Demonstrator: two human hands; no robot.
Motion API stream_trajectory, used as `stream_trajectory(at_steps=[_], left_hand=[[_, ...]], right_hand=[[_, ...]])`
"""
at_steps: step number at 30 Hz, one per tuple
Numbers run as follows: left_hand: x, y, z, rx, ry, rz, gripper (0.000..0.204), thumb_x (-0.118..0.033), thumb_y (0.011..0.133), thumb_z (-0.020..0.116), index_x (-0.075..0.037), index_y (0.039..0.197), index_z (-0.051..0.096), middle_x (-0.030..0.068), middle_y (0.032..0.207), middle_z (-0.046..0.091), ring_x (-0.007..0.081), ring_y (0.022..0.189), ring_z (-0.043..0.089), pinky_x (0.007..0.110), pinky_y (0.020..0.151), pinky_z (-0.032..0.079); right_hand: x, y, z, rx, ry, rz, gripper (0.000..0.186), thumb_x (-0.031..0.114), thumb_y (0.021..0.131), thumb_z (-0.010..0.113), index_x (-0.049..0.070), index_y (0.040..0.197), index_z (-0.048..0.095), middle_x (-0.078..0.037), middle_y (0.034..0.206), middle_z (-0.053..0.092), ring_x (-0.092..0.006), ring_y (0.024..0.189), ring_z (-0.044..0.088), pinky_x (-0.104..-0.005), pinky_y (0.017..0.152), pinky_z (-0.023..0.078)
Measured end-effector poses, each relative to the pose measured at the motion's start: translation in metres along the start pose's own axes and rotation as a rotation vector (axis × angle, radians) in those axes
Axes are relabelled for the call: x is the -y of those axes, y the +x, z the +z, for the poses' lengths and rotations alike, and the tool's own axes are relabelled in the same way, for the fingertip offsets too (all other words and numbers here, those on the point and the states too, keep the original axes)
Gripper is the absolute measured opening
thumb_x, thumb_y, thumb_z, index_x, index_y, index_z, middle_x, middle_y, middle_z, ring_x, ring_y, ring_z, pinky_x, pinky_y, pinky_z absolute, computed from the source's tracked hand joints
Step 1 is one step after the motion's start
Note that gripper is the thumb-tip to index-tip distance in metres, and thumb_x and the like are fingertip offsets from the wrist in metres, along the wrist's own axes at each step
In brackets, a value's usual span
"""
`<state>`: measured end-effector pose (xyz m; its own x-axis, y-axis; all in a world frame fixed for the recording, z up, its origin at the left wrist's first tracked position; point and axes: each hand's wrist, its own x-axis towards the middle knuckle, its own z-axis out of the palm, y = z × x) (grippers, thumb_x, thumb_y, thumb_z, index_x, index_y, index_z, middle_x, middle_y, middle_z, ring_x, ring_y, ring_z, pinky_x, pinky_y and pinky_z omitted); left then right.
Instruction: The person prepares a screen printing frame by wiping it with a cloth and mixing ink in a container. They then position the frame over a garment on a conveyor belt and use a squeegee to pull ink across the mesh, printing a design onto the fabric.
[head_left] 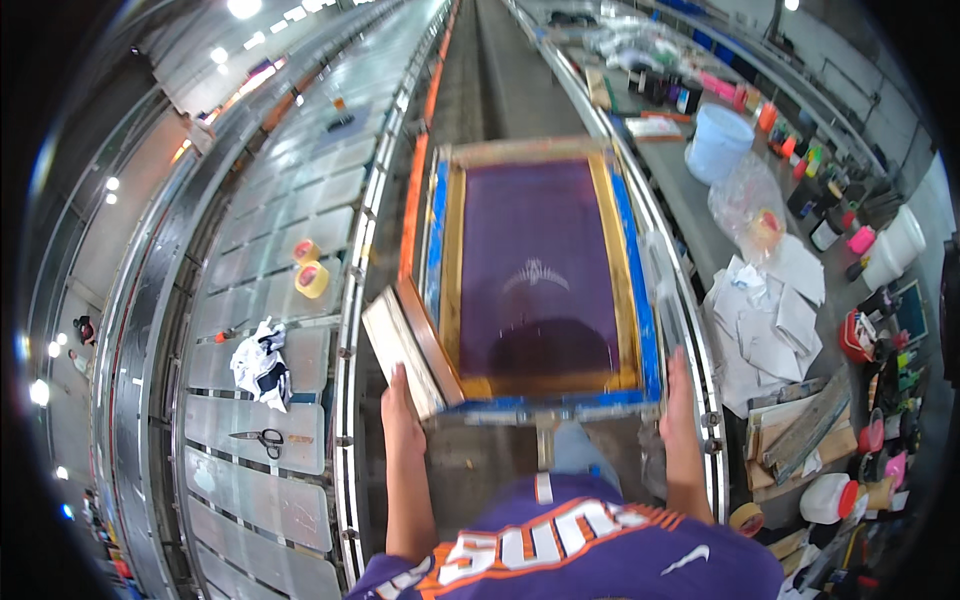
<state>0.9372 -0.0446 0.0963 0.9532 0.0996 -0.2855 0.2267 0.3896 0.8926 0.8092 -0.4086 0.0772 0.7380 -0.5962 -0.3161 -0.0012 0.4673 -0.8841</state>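
A screen-printing frame (pixel 640 290) with dark purple mesh, a wooden border and blue tape is in front of me, above the aisle. A small pale crest-like design shows on the mesh. At its near left corner a wooden squeegee (pixel 400 355) leans at a slant over the edge. My left hand (pixel 403 415) is closed on the squeegee's lower end, thumb along the pale wood, the other fingers mostly hidden. My right hand (pixel 677 400) grips the near right side of the frame, its fingers pointing forward along the edge.
On the left, a long printing table (pixel 260 500) holds scissors (pixel 262 440), a crumpled cloth (pixel 262 362) and tape rolls (pixel 311 279). The right bench bears white paper sheets (pixel 775 315), a pale blue bucket (pixel 719 143) and several ink containers. Metal rails (pixel 715 450) border the aisle.
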Motion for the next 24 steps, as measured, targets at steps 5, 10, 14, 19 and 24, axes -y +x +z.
stream_trajectory(at_steps=[5,10,14,19,24], left_hand=[[-0.032,0.117,0.088,-0.067,0.046,-0.035,0.067,-0.045,0.098,0.061,0.011,0.135,0.05,0.0164,0.132,0.059,0.0232,0.121,0.058,0.036,0.104,0.044],[-0.056,0.21,0.131,-0.082,0.007,-0.033,0.068,-0.046,0.098,0.06,0.01,0.135,0.05,0.0165,0.133,0.059,0.0232,0.121,0.058,0.035,0.104,0.044],[-0.061,0.279,0.149,-0.173,-0.051,-0.033,0.066,-0.045,0.099,0.059,0.009,0.136,0.051,0.0159,0.132,0.06,0.0223,0.12,0.059,0.034,0.103,0.044],[-0.062,0.398,0.176,-0.239,-0.093,-0.007,0.064,-0.044,0.1,0.058,0.009,0.134,0.053,0.0147,0.131,0.061,0.0212,0.116,0.062,0.033,0.099,0.047],[-0.091,0.528,0.222,-0.205,-0.131,-0.066,0.063,-0.045,0.1,0.057,0.009,0.133,0.053,0.0144,0.125,0.064,0.0216,0.11,0.065,0.033,0.095,0.05]], right_hand=[[0.028,0.149,0.053,0.0,-0.08,-0.013,0.062,0.049,0.103,0.049,-0.005,0.133,0.055,-0.01,0.13,0.062,-0.0165,0.116,0.059,-0.0316,0.103,0.043],[0.077,0.248,0.135,0.147,-0.116,0.104,0.063,0.05,0.103,0.048,-0.004,0.136,0.053,-0.01,0.135,0.058,-0.0167,0.123,0.054,-0.0318,0.108,0.038],[0.083,0.341,0.194,0.237,-0.165,0.144,0.062,0.049,0.104,0.047,-0.003,0.137,0.052,-0.01,0.135,0.058,-0.0172,0.122,0.055,-0.0321,0.108,0.038],[0.095,0.451,0.284,0.299,-0.253,0.115,0.062,0.052,0.103,0.048,-0.002,0.133,0.055,-0.009,0.13,0.062,-0.0162,0.117,0.058,-0.0315,0.103,0.043],[0.127,0.541,0.38,0.268,-0.217,0.146,0.056,0.049,0.103,0.048,-0.001,0.124,0.062,-0.008,0.118,0.069,-0.0138,0.103,0.065,-0.0289,0.093,0.05]])
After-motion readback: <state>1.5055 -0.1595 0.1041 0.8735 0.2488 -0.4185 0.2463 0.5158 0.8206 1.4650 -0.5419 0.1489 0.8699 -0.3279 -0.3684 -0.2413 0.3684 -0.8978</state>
